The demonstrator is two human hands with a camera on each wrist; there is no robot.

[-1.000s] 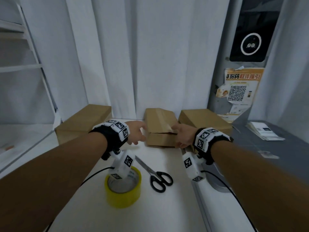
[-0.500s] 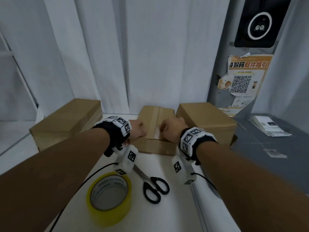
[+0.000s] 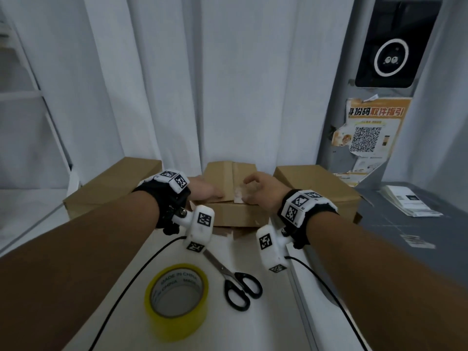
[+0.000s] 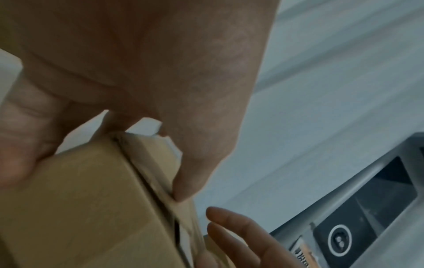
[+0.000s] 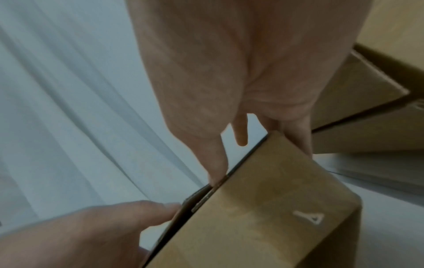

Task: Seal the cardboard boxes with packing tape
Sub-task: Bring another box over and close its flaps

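Note:
The middle cardboard box [image 3: 235, 214] lies on the white table between two other boxes. My left hand [image 3: 205, 192] holds its left side: in the left wrist view the thumb [image 4: 190, 172] presses the top flap by the seam and the fingers [image 4: 20, 145] curl onto the box [image 4: 80, 208]. My right hand [image 3: 260, 190] holds the right side, with the thumb [image 5: 213, 163] on the seam and fingers [image 5: 298, 139] over the far edge of the box [image 5: 263, 208]. A yellow tape roll [image 3: 177, 297] and black-handled scissors [image 3: 236, 283] lie in front of my wrists.
A long closed box [image 3: 111, 188] sits to the left and another closed box [image 3: 316, 188] to the right. White curtains hang just behind. A grey counter [image 3: 405, 249] with papers [image 3: 407, 202] adjoins on the right. Wrist-camera cables trail over the table.
Both hands moved from the middle box's sides onto its top, and the raised flap now lies flatter. My view has shifted closer and to the left.

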